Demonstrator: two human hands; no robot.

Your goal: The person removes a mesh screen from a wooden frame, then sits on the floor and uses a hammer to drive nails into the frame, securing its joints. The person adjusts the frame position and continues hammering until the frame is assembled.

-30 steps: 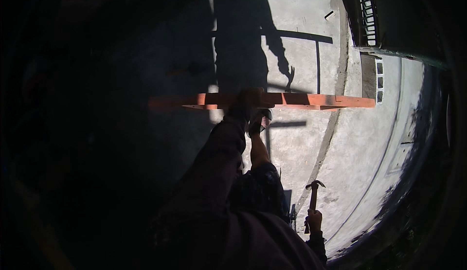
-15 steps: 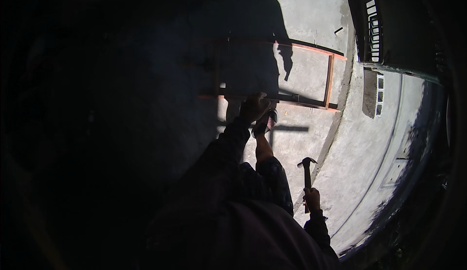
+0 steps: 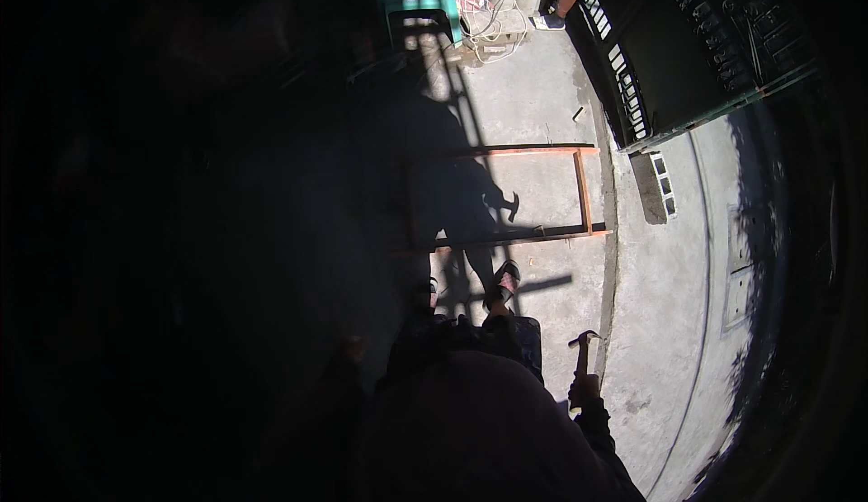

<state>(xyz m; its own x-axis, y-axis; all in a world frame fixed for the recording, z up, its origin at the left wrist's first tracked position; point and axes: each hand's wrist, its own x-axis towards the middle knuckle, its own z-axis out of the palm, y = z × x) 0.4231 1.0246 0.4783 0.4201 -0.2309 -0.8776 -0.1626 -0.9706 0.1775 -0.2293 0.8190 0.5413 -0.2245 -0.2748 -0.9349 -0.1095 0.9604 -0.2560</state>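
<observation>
My right hand (image 3: 586, 389) hangs low on the right, closed around the handle of a claw hammer (image 3: 581, 355) with its head up. Deep in shade at the lower middle is my left hand (image 3: 355, 348); its fingers are too dark to make out. A reddish, ladder-like rectangular frame (image 3: 583, 190) of narrow bars lies on the concrete beyond my feet, apart from both hands. Its left part fades into shadow.
Near the frame's far right corner lies a short dark piece (image 3: 578, 114). A hollow concrete block (image 3: 665, 187) sits by a dark barred gate (image 3: 624, 90). At the back are a green plastic stool (image 3: 452, 0), pale cable (image 3: 495, 27) and another person's leg (image 3: 566, 1).
My left hand has drawn back from the frame's near bar to my side. The view has lifted, bringing in the stool, cable and other person. The hammer stays in my right hand.
</observation>
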